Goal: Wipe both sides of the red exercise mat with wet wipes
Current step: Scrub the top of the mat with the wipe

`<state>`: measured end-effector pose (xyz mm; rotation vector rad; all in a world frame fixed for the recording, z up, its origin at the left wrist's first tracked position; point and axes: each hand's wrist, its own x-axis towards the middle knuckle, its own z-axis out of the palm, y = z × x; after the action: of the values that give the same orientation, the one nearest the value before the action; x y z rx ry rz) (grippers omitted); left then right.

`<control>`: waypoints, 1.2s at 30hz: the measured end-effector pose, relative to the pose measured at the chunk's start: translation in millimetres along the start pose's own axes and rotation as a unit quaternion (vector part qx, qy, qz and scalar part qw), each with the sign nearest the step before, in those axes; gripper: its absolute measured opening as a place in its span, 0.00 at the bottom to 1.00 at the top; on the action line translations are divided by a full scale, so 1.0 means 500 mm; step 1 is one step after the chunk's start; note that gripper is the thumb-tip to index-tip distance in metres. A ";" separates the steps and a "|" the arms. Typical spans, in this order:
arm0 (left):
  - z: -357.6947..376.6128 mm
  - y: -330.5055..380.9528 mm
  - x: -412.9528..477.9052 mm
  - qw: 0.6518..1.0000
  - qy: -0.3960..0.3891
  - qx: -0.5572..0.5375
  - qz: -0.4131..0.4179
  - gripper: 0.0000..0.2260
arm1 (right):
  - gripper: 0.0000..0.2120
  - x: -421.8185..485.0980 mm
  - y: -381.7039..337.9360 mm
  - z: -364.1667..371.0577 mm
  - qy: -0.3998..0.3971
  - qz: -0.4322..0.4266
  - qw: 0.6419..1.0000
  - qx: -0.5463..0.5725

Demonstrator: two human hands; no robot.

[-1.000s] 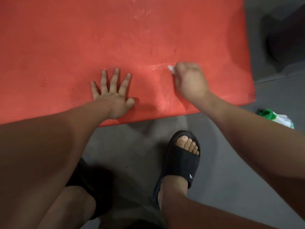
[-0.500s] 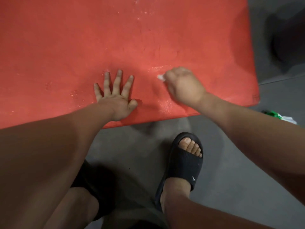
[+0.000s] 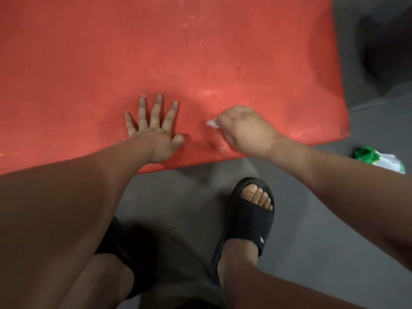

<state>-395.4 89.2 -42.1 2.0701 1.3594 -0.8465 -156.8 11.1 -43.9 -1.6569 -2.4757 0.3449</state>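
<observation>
Left hand [image 3: 153, 134] flat, fingers spread, steadies the red exercise mat [image 3: 89, 52]; right hand [image 3: 247, 130] grips a wet wipe [image 3: 211, 124]. I'd press firmly, overlapping strokes.

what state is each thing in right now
red mat: flat on the floor, wet sheen in patches
left hand: fingers spread, flat on the mat
wet wipe: bunched, white corner showing
right hand: curled round the wet wipe
wipes pack: on the floor beside the mat
black sandal: worn on a foot

No legible text. Only a small white logo mark [image 3: 262, 240] on the black slide [image 3: 249, 224] below the right hand [image 3: 247, 132]; wipes pack [image 3: 379, 160] print unreadable.
</observation>
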 end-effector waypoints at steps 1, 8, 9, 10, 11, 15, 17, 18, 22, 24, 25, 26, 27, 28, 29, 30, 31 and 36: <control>0.000 0.001 -0.001 1.000 0.001 -0.002 0.000 0.37 | 0.08 0.000 0.031 -0.004 0.029 0.053 0.998 -0.023; -0.001 0.003 -0.002 1.000 0.002 -0.006 -0.007 0.37 | 0.13 -0.011 0.092 -0.009 0.110 0.349 0.929 -0.050; 0.000 0.003 -0.001 1.000 0.003 -0.006 -0.009 0.37 | 0.12 -0.011 0.069 0.000 0.112 0.315 0.942 -0.035; 0.000 0.004 -0.001 1.000 0.004 -0.005 -0.011 0.37 | 0.10 -0.013 0.043 0.008 0.101 0.273 0.957 -0.012; 0.002 0.005 -0.001 1.000 0.005 -0.005 -0.012 0.37 | 0.09 -0.019 0.018 0.015 0.077 0.232 0.970 0.015; 0.004 0.007 -0.002 1.000 0.016 -0.006 -0.011 0.38 | 0.09 -0.046 -0.024 0.014 -0.012 0.144 0.988 0.050; 0.003 0.007 -0.005 1.000 0.020 -0.011 -0.012 0.38 | 0.11 -0.052 -0.028 0.002 -0.023 0.147 0.988 0.047; 0.001 0.007 -0.006 1.000 0.021 -0.012 -0.013 0.38 | 0.12 -0.053 -0.028 -0.003 -0.023 0.147 0.988 0.041; -0.006 0.005 -0.009 1.000 0.025 -0.003 -0.012 0.36 | 0.10 -0.045 -0.023 -0.013 -0.026 0.138 0.990 0.006; -0.013 0.005 -0.014 0.999 0.050 -0.007 -0.009 0.36 | 0.08 -0.035 -0.017 -0.015 -0.039 0.130 0.991 -0.002; -0.020 0.007 -0.016 0.997 0.073 -0.013 -0.005 0.35 | 0.09 -0.029 -0.012 -0.019 -0.045 0.130 0.991 -0.003; -0.027 0.008 -0.015 0.995 0.100 -0.018 0.002 0.34 | 0.09 -0.023 -0.004 -0.024 -0.043 0.133 0.990 -0.002; -0.035 0.010 -0.010 0.991 0.129 -0.020 0.013 0.32 | 0.09 -0.017 0.008 -0.027 -0.038 0.137 0.990 0.000; -0.043 0.012 -0.002 0.987 0.156 -0.022 0.024 0.31 | 0.09 -0.012 0.021 -0.030 -0.032 0.140 0.990 0.000; -0.053 0.013 0.009 0.983 0.177 -0.026 0.031 0.30 | 0.09 -0.005 0.034 -0.033 -0.026 0.138 0.990 -0.002; -0.063 0.015 0.022 0.981 0.190 -0.032 0.035 0.30 | 0.10 0.004 0.049 -0.035 -0.022 0.135 0.991 -0.003; -0.074 0.016 0.037 0.979 0.197 -0.040 0.035 0.30 | 0.10 0.013 0.068 -0.037 -0.019 0.137 0.990 -0.005; -0.121 0.016 0.105 0.975 0.211 -0.057 0.025 0.31 | 0.16 0.070 0.181 -0.056 0.042 0.279 0.959 -0.023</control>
<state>-358.9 160.9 -39.9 2.2628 1.5191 -0.3025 -82.6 79.6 -41.7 -2.3160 -1.9256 0.2665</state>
